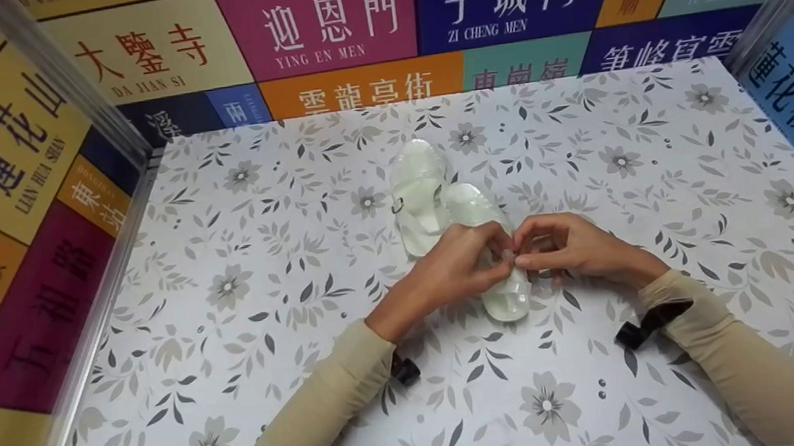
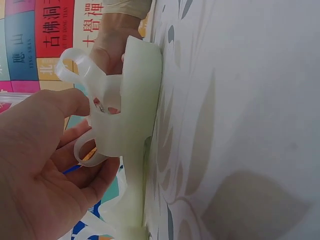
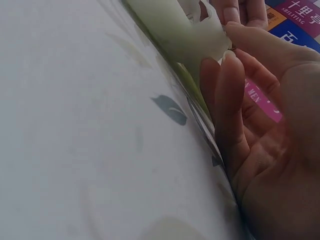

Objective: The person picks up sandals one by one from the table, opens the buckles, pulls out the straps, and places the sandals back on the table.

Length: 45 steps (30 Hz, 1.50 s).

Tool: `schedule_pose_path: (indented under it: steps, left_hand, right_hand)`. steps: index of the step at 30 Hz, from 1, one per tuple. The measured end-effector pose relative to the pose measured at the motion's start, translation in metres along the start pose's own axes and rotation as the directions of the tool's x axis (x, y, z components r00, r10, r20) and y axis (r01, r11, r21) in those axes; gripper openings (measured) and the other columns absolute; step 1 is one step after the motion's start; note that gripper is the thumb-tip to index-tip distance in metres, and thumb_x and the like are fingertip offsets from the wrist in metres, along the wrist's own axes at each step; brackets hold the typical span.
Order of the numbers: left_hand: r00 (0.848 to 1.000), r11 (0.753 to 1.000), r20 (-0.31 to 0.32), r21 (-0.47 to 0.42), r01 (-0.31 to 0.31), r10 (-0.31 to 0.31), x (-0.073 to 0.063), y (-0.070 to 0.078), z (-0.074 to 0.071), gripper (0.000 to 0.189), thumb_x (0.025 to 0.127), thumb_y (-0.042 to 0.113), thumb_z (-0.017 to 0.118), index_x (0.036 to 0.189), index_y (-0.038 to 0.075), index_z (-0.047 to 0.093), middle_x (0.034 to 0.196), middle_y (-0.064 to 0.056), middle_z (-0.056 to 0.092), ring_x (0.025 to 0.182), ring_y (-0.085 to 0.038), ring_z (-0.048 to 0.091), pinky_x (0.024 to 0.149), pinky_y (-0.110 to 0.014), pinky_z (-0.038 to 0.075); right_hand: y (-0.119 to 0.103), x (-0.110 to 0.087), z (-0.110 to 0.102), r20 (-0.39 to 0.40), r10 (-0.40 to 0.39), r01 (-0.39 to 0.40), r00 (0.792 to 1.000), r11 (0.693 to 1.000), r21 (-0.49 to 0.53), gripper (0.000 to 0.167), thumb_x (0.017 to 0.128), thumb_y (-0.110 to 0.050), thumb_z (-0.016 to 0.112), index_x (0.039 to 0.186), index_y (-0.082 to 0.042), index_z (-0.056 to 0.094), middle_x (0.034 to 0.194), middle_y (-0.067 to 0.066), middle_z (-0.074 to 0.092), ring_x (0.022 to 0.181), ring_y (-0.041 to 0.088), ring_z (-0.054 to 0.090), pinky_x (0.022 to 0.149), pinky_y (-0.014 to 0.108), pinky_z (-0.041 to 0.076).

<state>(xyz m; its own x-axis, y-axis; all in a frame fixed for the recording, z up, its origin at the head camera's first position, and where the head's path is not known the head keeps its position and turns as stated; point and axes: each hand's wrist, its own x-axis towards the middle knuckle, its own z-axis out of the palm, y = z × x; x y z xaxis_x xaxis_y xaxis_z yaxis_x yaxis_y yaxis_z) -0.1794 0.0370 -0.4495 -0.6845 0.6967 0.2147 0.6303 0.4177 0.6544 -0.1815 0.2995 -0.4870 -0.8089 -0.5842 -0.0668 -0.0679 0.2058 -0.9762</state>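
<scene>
On the back wall (image 1: pixel 445 76), in Chinese characters with Latin spelling beneath, I read DA JIAN SI on a cream panel (image 1: pixel 147 50), YING EN MEN on a pink panel (image 1: pixel 327 22) and ZI CHENG MEN on a navy panel (image 1: pixel 514 4). A yellow panel (image 1: pixel 11 147) on the left wall (image 1: pixel 39 286) says LIAN HUA SHAN. Elsewhere, a red panel (image 2: pixel 53 30) says GU FO DONG TIAN and a magenta panel (image 3: pixel 301 14) SHILITING.

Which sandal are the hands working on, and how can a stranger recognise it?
On the flower-patterned tabletop, find where the left hand and right hand meet. The pale sandal there lies nearer the sleeves than the other sandal; only this one has hands at its strap.
</scene>
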Motion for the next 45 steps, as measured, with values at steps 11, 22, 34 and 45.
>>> schedule_pose_path:
  steps: [11,22,34,45]
  left_hand:
    - [1.000,0.999,0.022,-0.038,0.016,-0.016,-0.0006,-0.0007,0.0023,0.015,0.097,0.009,0.073,0.111,0.006,0.072,0.098,-0.004,0.080,0.084,-0.004,0.072,0.074,-0.008,0.056]
    - [1.000,0.999,0.016,-0.029,-0.025,0.025,0.0009,-0.0010,-0.0067,0.015,0.102,0.017,0.077,0.114,0.010,0.082,0.106,0.000,0.084,0.096,-0.005,0.077,0.089,-0.014,0.059]
    - [1.000,1.000,0.009,0.017,0.018,-0.018,0.0001,0.0019,-0.0021,0.011,0.097,0.011,0.076,0.108,0.009,0.078,0.099,-0.002,0.083,0.088,-0.005,0.076,0.075,-0.008,0.056]
    - [0.997,0.997,0.022,-0.026,0.072,-0.071,-0.0001,0.0016,-0.0008,0.014,0.095,0.011,0.077,0.109,0.009,0.076,0.102,-0.004,0.084,0.088,-0.005,0.078,0.072,-0.008,0.057]
  right_hand:
    - [0.0014,0.0000,0.0021,-0.001,-0.030,0.030,1.000,1.000,0.002,0.013,0.100,-0.009,0.077,0.108,-0.002,0.070,0.092,0.004,0.074,0.075,0.011,0.070,0.048,0.030,0.057]
    - [-0.0008,-0.0017,0.0024,0.000,0.001,-0.001,1.000,1.000,0.010,0.025,0.099,-0.011,0.079,0.121,-0.003,0.069,0.099,0.008,0.076,0.073,0.013,0.072,0.047,0.031,0.057]
    - [-0.0004,0.0010,0.0022,0.039,-0.020,0.019,0.999,1.000,0.021,0.016,0.101,-0.008,0.076,0.113,0.000,0.069,0.107,0.012,0.080,0.079,0.013,0.075,0.048,0.029,0.057]
    - [-0.0011,0.0015,0.0020,0.044,-0.029,0.028,0.999,1.000,0.015,0.015,0.101,-0.006,0.076,0.110,0.000,0.066,0.111,0.012,0.079,0.077,0.015,0.076,0.051,0.029,0.059]
